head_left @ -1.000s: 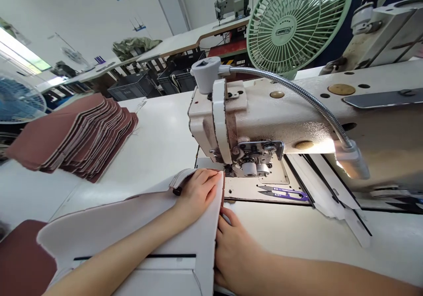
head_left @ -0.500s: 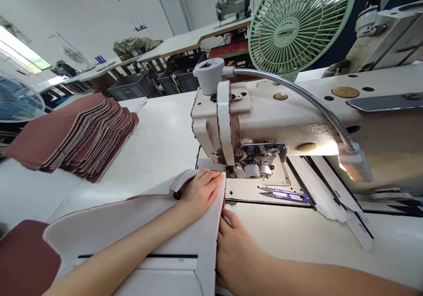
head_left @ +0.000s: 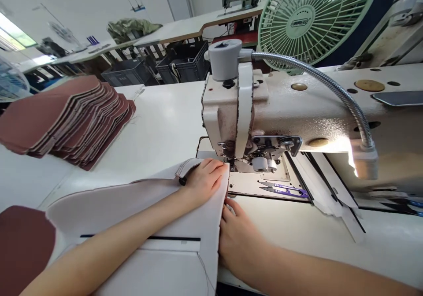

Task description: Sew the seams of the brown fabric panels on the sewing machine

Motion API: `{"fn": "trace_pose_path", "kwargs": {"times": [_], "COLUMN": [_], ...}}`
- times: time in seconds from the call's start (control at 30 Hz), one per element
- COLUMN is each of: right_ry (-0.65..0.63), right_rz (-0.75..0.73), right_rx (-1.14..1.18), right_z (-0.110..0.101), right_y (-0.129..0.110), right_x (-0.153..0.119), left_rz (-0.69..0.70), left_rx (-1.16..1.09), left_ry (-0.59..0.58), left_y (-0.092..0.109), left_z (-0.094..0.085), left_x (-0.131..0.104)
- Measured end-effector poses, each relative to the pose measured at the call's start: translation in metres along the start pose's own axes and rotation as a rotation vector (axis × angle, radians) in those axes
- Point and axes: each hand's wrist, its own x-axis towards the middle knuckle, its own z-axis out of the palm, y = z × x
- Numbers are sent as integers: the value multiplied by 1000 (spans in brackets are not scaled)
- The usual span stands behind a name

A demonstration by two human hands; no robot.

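A white-backed fabric panel [head_left: 172, 267] with a reddish-brown edge lies under my hands, its far corner at the needle area of the sewing machine [head_left: 228, 115]. My left hand [head_left: 204, 180] rests palm down on that corner, fingers lying on the cloth close to the presser foot, thumb hidden. Beside its wrist, a folded flap with a small black piece stands up from the panel. My right hand [head_left: 236, 236] pinches the panel's right edge nearer to me; its fingertips are partly hidden beneath the cloth. A black strip [head_left: 175, 238] and loose threads show on the panel.
Purple thread snips [head_left: 286, 190] lie right of the needle, near white strips with black edges [head_left: 325, 186]. A stack of reddish-brown panels [head_left: 72, 120] stands at left. A bendable lamp [head_left: 363, 155] lights the machine; a green fan [head_left: 302, 23] stands behind it.
The view has shifted, so the machine sits farther right and the stack farther left. Both hands keep the same hold on the panel, and its corner stays beside the needle area.
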Motion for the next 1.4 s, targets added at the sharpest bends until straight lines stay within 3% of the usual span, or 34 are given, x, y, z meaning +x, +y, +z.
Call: {"fn": "trace_pose_path", "kwargs": {"times": [0.23, 0.57, 0.9, 1.17, 1.4], "right_ry": [-27, -5, 4, 5, -46], "right_rz": [-20, -12, -46, -35, -46], "right_rx": [9, 49, 12, 27, 19], "right_z": [-5, -4, -1, -3, -6], "right_y": [11, 16, 7, 9, 1], "right_x": [-6, -14, -14, -15, -16], "left_rz": [30, -16, 25, -6, 31], "left_rx": [71, 82, 38, 54, 34], "left_ry": [46, 22, 89, 37, 69], "left_y": [1, 7, 7, 0, 3], "left_z": [5, 8, 6, 9, 9], "left_x": [9, 16, 16, 18, 11]}}
